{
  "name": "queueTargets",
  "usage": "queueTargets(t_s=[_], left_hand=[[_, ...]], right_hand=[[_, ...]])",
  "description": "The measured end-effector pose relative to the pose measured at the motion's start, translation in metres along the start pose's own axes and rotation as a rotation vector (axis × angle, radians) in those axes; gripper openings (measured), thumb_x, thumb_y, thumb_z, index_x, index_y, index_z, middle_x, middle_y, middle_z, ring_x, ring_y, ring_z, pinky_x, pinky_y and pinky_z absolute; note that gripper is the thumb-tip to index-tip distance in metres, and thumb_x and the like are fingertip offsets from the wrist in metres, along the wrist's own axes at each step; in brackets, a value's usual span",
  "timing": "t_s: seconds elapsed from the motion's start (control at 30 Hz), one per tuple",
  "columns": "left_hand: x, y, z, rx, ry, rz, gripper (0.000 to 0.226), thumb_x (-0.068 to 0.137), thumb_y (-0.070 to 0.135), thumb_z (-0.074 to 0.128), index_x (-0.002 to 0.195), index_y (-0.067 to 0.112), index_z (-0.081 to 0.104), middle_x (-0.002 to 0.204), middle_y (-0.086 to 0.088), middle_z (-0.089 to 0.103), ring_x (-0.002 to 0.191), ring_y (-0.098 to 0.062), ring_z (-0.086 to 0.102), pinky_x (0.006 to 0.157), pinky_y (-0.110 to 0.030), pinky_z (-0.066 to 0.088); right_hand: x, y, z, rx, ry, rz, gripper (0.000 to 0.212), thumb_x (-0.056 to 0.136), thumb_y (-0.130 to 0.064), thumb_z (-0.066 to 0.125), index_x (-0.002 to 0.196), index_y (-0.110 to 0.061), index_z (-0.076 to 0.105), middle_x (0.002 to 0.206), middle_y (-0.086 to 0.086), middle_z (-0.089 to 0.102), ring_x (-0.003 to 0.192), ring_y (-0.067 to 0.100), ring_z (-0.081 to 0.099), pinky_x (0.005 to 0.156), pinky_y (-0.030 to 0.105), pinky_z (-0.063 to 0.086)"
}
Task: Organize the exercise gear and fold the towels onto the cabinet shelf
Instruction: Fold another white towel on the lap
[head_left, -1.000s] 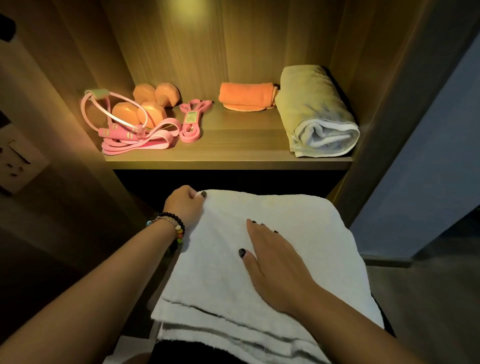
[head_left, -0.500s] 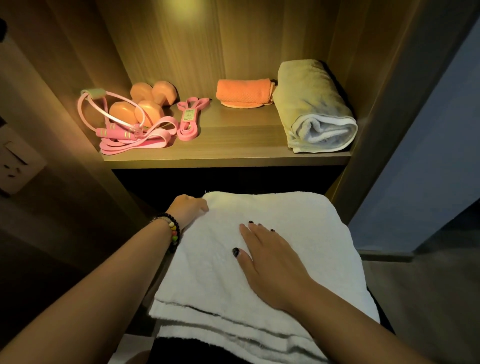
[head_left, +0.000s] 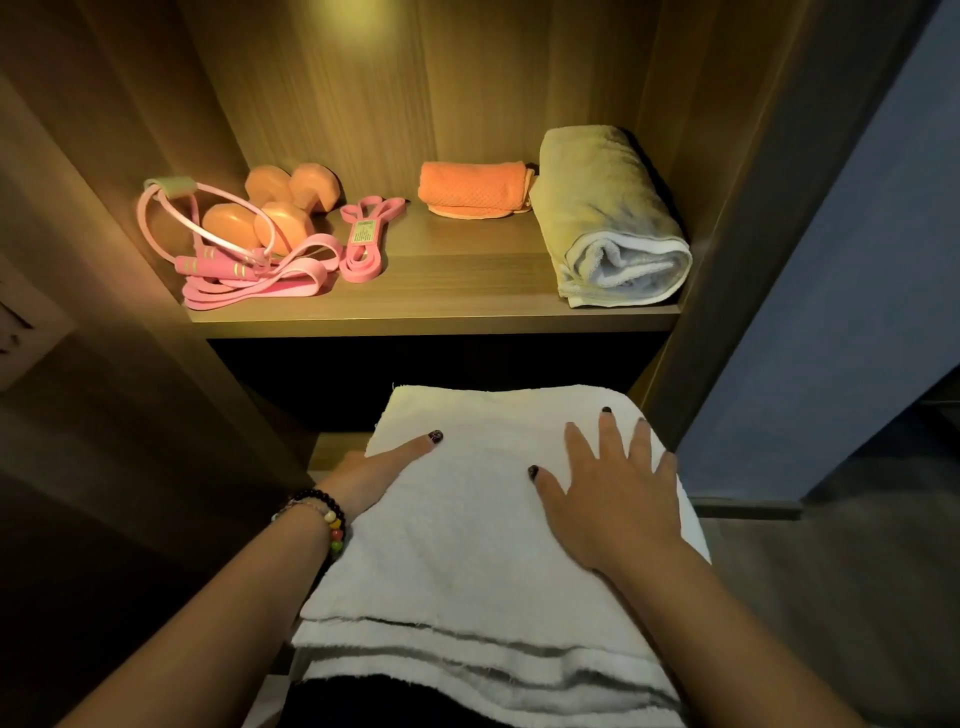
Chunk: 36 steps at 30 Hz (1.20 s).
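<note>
A white towel (head_left: 467, 545) with grey stripes lies folded in front of me, below the cabinet shelf (head_left: 441, 291). My right hand (head_left: 608, 499) presses flat on its right half with fingers spread. At the towel's left edge my left hand (head_left: 374, 478) has its thumb on top, and the other fingers are hidden beneath the cloth. On the shelf lie a rolled olive towel (head_left: 602, 218) at the right, a folded orange towel (head_left: 470, 187) at the back, orange dumbbells (head_left: 283, 202), a pink skipping rope with bands (head_left: 244, 275) and a small pink band (head_left: 363, 239).
Wooden cabinet walls (head_left: 691, 260) close in the shelf on both sides. A bare strip of shelf runs between the pink band and the olive towel. A blue wall (head_left: 831, 312) stands to the right, and a dark opening lies under the shelf.
My right hand slid from the towel's middle toward its right side, fingers spreading. My left hand moved back from the far left corner along the left edge.
</note>
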<state>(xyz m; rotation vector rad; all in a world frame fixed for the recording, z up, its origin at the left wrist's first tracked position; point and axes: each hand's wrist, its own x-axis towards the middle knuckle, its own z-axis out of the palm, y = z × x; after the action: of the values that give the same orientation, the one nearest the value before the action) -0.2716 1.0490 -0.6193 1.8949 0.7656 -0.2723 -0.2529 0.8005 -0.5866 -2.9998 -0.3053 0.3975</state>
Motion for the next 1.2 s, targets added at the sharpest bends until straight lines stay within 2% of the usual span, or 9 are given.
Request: queueTargets(t_s=[0.1,0.23,0.33,0.43,0.53,0.73,0.9,1.07,1.2], left_hand=[[-0.009,0.001,0.001,-0.077,0.045,0.033,0.083,0.043,0.079,0.074,0.072,0.002,0.06,0.056,-0.01,0.049,0.052,-0.021,0.045,0.056,-0.029,0.035],[-0.011,-0.011,-0.005,-0.164,0.09,0.113,0.114,0.033,0.08,0.079,0.114,0.001,0.063,0.086,-0.017,0.069,0.073,-0.031,0.063,0.069,-0.04,0.053],[-0.009,-0.019,-0.013,-0.129,0.071,0.088,0.127,0.02,0.085,0.075,0.108,-0.006,0.063,0.082,-0.011,0.059,0.07,-0.027,0.052,0.065,-0.038,0.045],[-0.01,-0.026,-0.019,-0.107,-0.009,-0.017,0.105,0.026,0.081,0.075,0.093,0.001,0.063,0.083,-0.008,0.058,0.076,-0.024,0.054,0.071,-0.036,0.044],[-0.018,-0.024,-0.024,-0.161,-0.242,-0.062,0.083,0.058,0.063,0.076,0.114,0.002,0.064,0.113,-0.018,0.068,0.099,-0.033,0.063,0.094,-0.041,0.048],[-0.039,-0.018,-0.035,-0.262,-0.365,-0.088,0.039,0.077,0.031,0.072,0.106,0.007,0.061,0.094,-0.022,0.062,0.08,-0.033,0.061,0.074,-0.038,0.051],[-0.062,0.012,-0.03,-0.214,-0.243,0.192,0.033,0.079,0.022,0.067,0.111,0.013,0.064,0.104,-0.011,0.073,0.096,-0.035,0.069,0.09,-0.051,0.053],[-0.078,0.039,-0.019,-0.398,-0.258,0.337,0.071,0.059,0.035,0.077,0.126,0.03,0.054,0.118,-0.004,0.068,0.106,-0.029,0.066,0.087,-0.049,0.054],[-0.085,0.048,0.009,-0.616,-0.268,0.419,0.064,0.072,0.015,0.067,0.133,0.022,0.051,0.122,-0.008,0.067,0.107,-0.031,0.066,0.082,-0.045,0.055]], right_hand=[[0.0,0.017,-0.003,0.187,-0.093,0.036,0.072,0.092,-0.069,0.02,0.151,-0.038,-0.006,0.161,0.003,-0.013,0.147,0.037,-0.005,0.116,0.056,0.01],[0.002,0.038,-0.009,0.555,-0.084,0.16,0.079,0.09,-0.067,0.039,0.153,-0.031,0.008,0.158,0.006,0.014,0.138,0.034,0.029,0.107,0.05,0.034],[0.0,0.047,-0.013,0.703,-0.086,0.319,0.094,0.078,-0.072,0.056,0.148,-0.016,0.025,0.144,0.012,0.037,0.122,0.032,0.048,0.094,0.043,0.045],[-0.001,0.044,-0.019,0.717,-0.112,0.341,0.096,0.07,-0.069,0.066,0.138,-0.008,0.037,0.13,0.011,0.053,0.107,0.027,0.057,0.076,0.034,0.048],[0.002,0.043,-0.029,0.872,-0.188,0.348,0.078,0.07,-0.052,0.077,0.126,-0.004,0.05,0.112,0.01,0.061,0.093,0.026,0.061,0.067,0.032,0.049],[0.007,0.052,-0.028,1.154,-0.351,0.382,0.062,0.066,-0.029,0.083,0.118,-0.006,0.058,0.104,0.018,0.068,0.092,0.038,0.066,0.086,0.049,0.054],[0.01,0.04,-0.052,1.118,-0.266,0.245,0.056,0.068,-0.022,0.082,0.118,-0.011,0.058,0.102,0.011,0.068,0.09,0.03,0.066,0.072,0.038,0.055],[-0.004,0.015,-0.108,0.951,-0.036,-0.035,0.046,0.07,-0.02,0.08,0.109,-0.021,0.055,0.1,-0.004,0.059,0.088,0.012,0.054,0.066,0.028,0.043],[-0.026,-0.002,-0.13,0.943,0.006,-0.209,0.037,0.071,-0.023,0.075,0.105,-0.028,0.06,0.099,-0.006,0.062,0.087,0.01,0.059,0.071,0.028,0.05]])
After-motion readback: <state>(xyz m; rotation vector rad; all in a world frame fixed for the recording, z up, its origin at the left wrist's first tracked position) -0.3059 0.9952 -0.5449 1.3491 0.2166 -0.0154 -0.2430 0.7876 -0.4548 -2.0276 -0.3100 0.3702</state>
